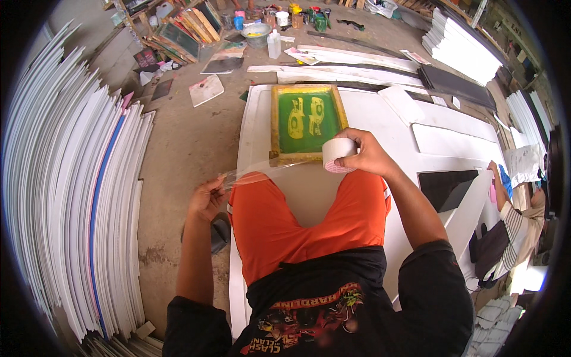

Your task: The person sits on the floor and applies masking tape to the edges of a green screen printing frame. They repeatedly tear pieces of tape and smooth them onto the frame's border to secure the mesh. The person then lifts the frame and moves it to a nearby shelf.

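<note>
My right hand (366,153) is closed round a roll of clear tape (338,156), held over my right knee beside the lower right corner of a screen-printing frame. From the roll a clear strip of tape (270,172) stretches left across my lap, its loose end pinched in the fingers of my left hand (207,197). The screen-printing frame (275,122) has a yellow-stained wooden border and green mesh with pale yellow shapes. It lies flat on a white board (254,110) just beyond my knees.
Tall stacks of white sheets (65,196) stand at the left. A black panel (446,189) lies at my right, where another person (517,232) is at work. Beyond the board are long white strips (351,74), a clear bottle (273,44), a basin (256,39) and several paint containers.
</note>
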Demonstrator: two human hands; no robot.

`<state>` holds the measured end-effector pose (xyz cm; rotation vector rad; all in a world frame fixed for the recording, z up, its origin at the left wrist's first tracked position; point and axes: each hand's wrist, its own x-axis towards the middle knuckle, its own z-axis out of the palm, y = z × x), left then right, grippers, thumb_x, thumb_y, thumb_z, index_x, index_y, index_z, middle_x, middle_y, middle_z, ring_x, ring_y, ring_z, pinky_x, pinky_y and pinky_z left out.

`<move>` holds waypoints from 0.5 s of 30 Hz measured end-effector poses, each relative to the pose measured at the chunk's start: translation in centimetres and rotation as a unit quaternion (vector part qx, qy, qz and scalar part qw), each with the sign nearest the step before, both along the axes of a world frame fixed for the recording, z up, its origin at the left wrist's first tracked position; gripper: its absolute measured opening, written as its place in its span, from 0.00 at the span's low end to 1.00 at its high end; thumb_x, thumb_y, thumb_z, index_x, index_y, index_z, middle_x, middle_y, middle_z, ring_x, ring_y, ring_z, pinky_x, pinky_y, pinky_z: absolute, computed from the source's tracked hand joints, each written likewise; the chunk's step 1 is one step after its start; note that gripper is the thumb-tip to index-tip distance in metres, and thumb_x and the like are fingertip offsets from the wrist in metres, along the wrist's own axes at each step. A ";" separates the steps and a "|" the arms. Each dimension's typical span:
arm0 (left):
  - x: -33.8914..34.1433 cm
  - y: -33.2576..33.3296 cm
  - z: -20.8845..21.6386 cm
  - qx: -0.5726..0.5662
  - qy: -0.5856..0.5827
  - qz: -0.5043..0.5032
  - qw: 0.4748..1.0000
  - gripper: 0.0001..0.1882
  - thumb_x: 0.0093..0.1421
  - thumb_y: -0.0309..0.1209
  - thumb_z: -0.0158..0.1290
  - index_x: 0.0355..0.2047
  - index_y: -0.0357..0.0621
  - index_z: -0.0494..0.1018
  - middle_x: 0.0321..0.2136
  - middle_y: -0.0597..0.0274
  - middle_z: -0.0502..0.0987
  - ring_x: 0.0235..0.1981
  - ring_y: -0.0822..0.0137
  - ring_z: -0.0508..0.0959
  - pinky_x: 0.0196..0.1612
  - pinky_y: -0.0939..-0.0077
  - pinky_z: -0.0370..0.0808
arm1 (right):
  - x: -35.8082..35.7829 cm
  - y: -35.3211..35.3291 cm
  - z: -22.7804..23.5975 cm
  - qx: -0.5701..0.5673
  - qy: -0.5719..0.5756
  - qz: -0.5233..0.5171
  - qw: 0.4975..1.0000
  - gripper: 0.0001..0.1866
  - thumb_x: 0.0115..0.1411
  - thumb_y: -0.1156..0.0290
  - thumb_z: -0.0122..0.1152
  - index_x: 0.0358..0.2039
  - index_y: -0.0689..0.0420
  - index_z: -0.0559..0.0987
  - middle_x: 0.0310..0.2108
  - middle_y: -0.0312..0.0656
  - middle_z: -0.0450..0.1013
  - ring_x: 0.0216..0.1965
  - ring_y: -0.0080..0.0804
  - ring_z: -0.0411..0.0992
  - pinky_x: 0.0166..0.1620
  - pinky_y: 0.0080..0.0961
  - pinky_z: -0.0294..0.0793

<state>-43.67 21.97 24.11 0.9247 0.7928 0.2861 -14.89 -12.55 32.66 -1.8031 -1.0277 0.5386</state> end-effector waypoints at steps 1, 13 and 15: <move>0.1 0.1 -0.2 0.004 -0.001 -0.007 1.000 0.07 0.64 0.32 0.64 0.37 0.43 0.79 0.26 0.71 0.77 0.27 0.74 0.77 0.39 0.71 0.85 | -0.2 -0.2 0.3 -0.012 -0.008 -0.005 1.000 0.25 0.49 0.71 0.77 0.48 0.64 0.81 0.39 0.45 0.81 0.41 0.31 0.80 0.46 0.29 0.78; 0.9 0.4 2.4 -0.001 -0.050 -0.036 0.998 0.12 0.65 0.31 0.61 0.45 0.37 0.79 0.27 0.68 0.78 0.30 0.72 0.80 0.47 0.68 0.85 | -0.3 -2.9 0.1 0.097 -0.049 -0.043 0.993 0.29 0.50 0.75 0.75 0.54 0.61 0.78 0.46 0.46 0.80 0.49 0.31 0.79 0.54 0.30 0.76; 0.9 0.9 2.5 0.005 -0.057 -0.046 0.997 0.13 0.65 0.31 0.61 0.46 0.37 0.79 0.26 0.68 0.78 0.30 0.72 0.80 0.47 0.68 0.85 | -0.5 -3.3 -0.2 0.147 0.018 -0.038 0.988 0.27 0.50 0.75 0.73 0.53 0.61 0.79 0.46 0.44 0.80 0.51 0.30 0.78 0.57 0.31 0.75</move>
